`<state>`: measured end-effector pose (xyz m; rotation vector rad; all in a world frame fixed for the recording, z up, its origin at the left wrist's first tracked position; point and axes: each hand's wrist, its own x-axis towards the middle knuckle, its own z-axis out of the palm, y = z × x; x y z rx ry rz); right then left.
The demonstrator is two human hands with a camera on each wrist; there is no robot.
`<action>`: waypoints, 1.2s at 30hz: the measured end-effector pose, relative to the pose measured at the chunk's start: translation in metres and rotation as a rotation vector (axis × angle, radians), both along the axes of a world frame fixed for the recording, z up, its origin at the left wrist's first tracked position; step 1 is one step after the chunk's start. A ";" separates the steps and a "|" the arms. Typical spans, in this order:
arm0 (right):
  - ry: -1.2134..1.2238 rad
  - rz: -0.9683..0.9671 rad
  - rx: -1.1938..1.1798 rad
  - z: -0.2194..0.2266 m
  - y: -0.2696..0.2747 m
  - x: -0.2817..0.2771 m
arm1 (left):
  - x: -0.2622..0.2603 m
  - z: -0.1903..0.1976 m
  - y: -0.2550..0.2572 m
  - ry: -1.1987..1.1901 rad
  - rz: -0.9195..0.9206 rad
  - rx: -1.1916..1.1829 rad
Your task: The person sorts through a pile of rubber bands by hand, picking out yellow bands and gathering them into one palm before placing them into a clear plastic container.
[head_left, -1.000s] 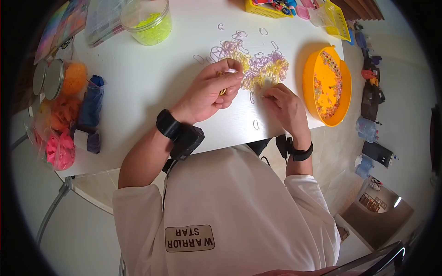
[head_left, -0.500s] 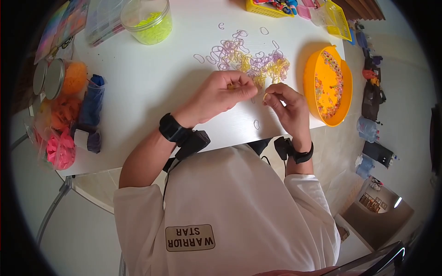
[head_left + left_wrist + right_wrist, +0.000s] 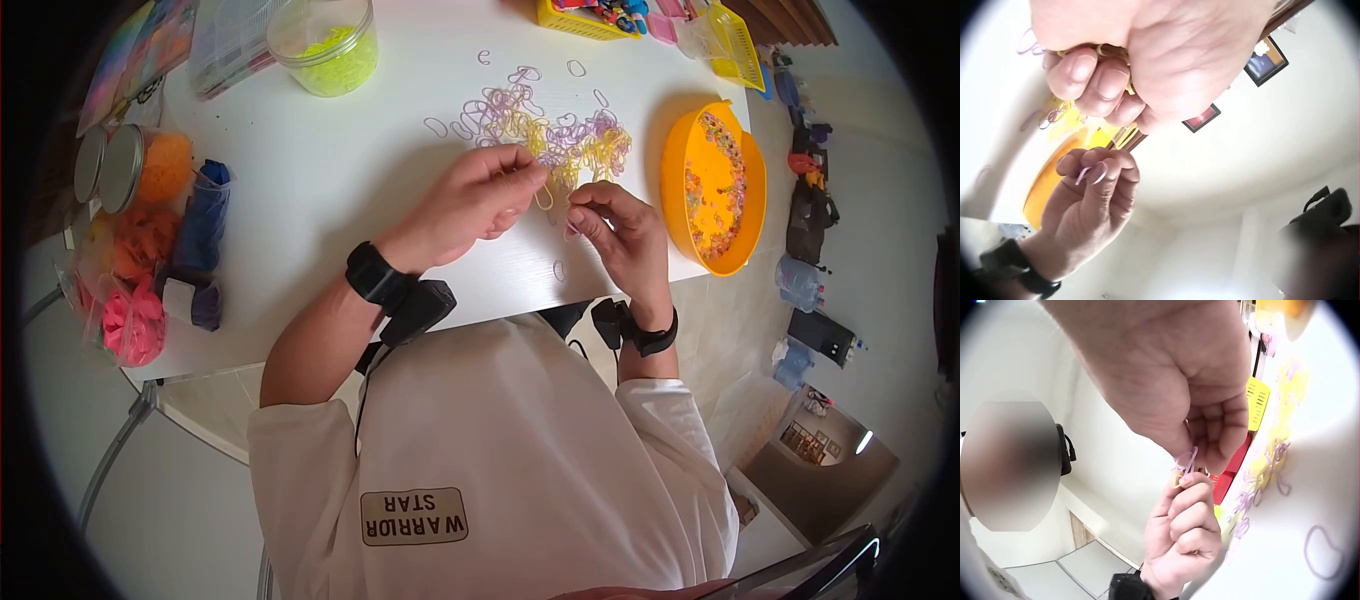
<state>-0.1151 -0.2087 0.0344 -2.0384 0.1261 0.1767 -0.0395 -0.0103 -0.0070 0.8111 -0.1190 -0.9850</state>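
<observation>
My left hand [image 3: 478,195] is over the table just below the heap of loom bands [image 3: 520,122]. Between its thumb and forefinger a yellow loom band [image 3: 545,198] sticks out. More yellow bands [image 3: 1110,50] are tucked under its curled fingers in the left wrist view. Close on its right, my right hand [image 3: 630,240] pinches a purple loom band [image 3: 1083,176] between thumb and forefinger. The fingertips of both hands are near each other in the head view. The heap mixes thin purple and yellow loops, spread flat on the white table.
Right of the hands stands an orange tray [image 3: 672,200] with small colourful beads. A jar of lime-green bands [image 3: 330,65] is at the back left. Bags and jars [image 3: 135,250] line the left side, and a yellow basket [image 3: 590,28] is at the back.
The right hand has come away from the heap's lower edge and, after pinching something yellow, now pinches a purple band. The left hand has moved slightly right, with a yellow band now protruding.
</observation>
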 end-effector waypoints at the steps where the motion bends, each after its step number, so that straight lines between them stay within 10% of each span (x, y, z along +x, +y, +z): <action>1: -0.035 0.020 -0.104 -0.001 -0.002 0.000 | 0.002 0.000 0.001 0.094 0.006 -0.038; 16: -0.150 -0.023 -0.609 -0.009 -0.042 0.008 | 0.010 -0.008 0.010 0.207 0.083 -0.160; 36: -0.125 -0.002 -0.313 -0.005 -0.043 0.004 | 0.005 0.008 0.005 0.142 0.079 -0.064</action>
